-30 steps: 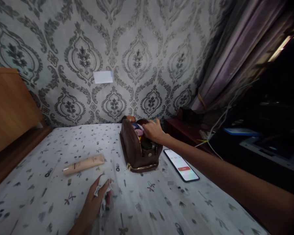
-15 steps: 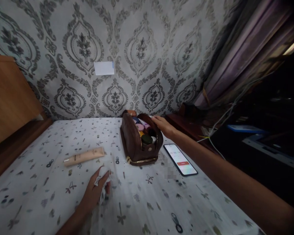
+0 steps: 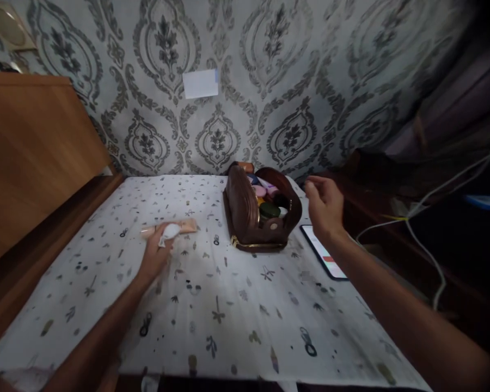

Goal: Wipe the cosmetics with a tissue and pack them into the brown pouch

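Note:
On the patterned white cloth, my left hand (image 3: 155,253) is closed around a crumpled white tissue (image 3: 170,232). It is at the beige tube (image 3: 188,225), covering the tube's middle; whether it grips the tube is unclear. A brown bag (image 3: 245,209) stands unzipped, with a dark green round item (image 3: 269,210), pink items and other small things inside. My right hand (image 3: 325,204) is off the bag's right side, fingers curled; whether anything is in them cannot be made out. Below it lies a phone (image 3: 324,256), partly hidden by the wrist.
A wooden panel (image 3: 41,158) rises at the left. The patterned wall behind bears a white card (image 3: 201,84). Pale cables (image 3: 428,198) hang at the right over a dark area. A brown item (image 3: 245,166) lies behind the bag.
The view has shifted. My left hand has moved forward with the tissue to the tube. My right hand has come away from the bag's edge to its right, now over the phone's upper end.

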Demonstrator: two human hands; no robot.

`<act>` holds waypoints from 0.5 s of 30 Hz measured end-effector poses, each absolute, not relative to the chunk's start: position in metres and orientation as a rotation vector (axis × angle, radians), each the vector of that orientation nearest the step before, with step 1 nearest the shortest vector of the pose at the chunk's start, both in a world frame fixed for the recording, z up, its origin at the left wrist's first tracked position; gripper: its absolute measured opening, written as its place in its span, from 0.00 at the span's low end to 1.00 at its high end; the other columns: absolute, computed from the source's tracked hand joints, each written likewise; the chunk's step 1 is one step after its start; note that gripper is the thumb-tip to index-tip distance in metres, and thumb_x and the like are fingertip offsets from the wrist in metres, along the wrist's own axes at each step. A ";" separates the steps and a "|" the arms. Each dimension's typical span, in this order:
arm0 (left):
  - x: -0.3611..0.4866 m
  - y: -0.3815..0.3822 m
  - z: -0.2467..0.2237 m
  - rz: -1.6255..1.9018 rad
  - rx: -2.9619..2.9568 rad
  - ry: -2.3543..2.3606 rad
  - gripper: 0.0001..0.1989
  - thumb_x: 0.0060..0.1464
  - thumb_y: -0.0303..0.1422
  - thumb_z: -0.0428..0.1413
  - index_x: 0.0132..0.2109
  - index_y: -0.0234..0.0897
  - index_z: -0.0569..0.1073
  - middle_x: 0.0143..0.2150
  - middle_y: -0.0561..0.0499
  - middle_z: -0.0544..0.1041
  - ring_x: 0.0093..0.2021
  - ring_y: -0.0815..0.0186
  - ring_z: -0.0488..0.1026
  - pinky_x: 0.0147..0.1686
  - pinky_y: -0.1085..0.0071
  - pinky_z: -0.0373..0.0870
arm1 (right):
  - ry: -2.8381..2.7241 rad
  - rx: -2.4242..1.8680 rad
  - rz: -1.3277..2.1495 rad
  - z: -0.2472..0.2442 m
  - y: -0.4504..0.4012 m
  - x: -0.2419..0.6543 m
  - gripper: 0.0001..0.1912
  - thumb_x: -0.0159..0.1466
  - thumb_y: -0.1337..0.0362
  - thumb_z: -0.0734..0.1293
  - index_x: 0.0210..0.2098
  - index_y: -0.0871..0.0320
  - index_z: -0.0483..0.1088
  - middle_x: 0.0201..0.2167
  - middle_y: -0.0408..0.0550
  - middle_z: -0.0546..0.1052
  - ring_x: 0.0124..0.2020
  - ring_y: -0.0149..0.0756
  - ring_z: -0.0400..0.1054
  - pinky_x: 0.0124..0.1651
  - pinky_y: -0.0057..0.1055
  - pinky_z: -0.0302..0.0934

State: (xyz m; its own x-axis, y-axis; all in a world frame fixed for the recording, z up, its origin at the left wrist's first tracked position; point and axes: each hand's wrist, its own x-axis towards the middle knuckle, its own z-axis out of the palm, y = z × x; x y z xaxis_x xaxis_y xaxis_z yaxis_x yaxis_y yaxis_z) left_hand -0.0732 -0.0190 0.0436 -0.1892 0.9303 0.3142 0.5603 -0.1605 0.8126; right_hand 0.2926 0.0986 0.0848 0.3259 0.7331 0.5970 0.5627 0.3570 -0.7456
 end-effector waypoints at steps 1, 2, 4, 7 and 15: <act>-0.085 -0.013 0.049 1.231 1.830 1.798 0.20 0.60 0.39 0.47 0.52 0.36 0.75 0.53 0.44 0.78 0.55 0.55 0.73 0.56 0.63 0.69 | -1.305 -1.249 0.172 0.087 0.081 0.286 0.17 0.67 0.54 0.61 0.46 0.58 0.71 0.44 0.58 0.77 0.45 0.44 0.71 0.47 0.42 0.65; -0.096 -0.006 0.053 1.099 1.977 1.876 0.21 0.59 0.35 0.46 0.55 0.36 0.73 0.55 0.43 0.77 0.58 0.54 0.71 0.58 0.61 0.67 | -1.315 -1.189 0.178 0.088 0.063 0.278 0.16 0.67 0.54 0.61 0.46 0.58 0.71 0.44 0.57 0.77 0.45 0.43 0.71 0.48 0.42 0.65; -0.114 0.006 0.056 0.708 2.240 1.986 0.24 0.58 0.31 0.46 0.60 0.34 0.70 0.60 0.40 0.74 0.62 0.50 0.67 0.61 0.57 0.64 | -1.347 -1.066 0.236 0.089 0.026 0.259 0.14 0.68 0.54 0.62 0.43 0.56 0.72 0.40 0.52 0.77 0.40 0.40 0.71 0.47 0.41 0.65; -0.128 0.019 0.051 0.125 2.470 1.920 0.25 0.62 0.32 0.45 0.64 0.31 0.66 0.64 0.34 0.70 0.63 0.47 0.66 0.62 0.51 0.61 | -1.466 -0.998 0.438 0.080 -0.013 0.230 0.12 0.69 0.54 0.62 0.43 0.52 0.74 0.39 0.49 0.77 0.36 0.39 0.71 0.42 0.39 0.65; -0.118 0.036 0.056 0.115 2.129 2.046 0.23 0.62 0.40 0.49 0.59 0.33 0.70 0.51 0.35 0.77 0.51 0.47 0.74 0.51 0.56 0.69 | -1.508 -0.921 1.205 0.031 -0.026 0.168 0.15 0.65 0.51 0.67 0.43 0.53 0.74 0.39 0.49 0.75 0.40 0.40 0.72 0.37 0.34 0.67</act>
State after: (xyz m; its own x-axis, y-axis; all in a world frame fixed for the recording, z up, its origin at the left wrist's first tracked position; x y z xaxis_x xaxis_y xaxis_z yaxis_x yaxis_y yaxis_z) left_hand -0.1176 0.0365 0.0557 0.0466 0.9963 -0.0724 0.9819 -0.0324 0.1868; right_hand 0.1677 -0.0265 0.0309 -0.2527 0.9418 0.2216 -0.0082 0.2269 -0.9739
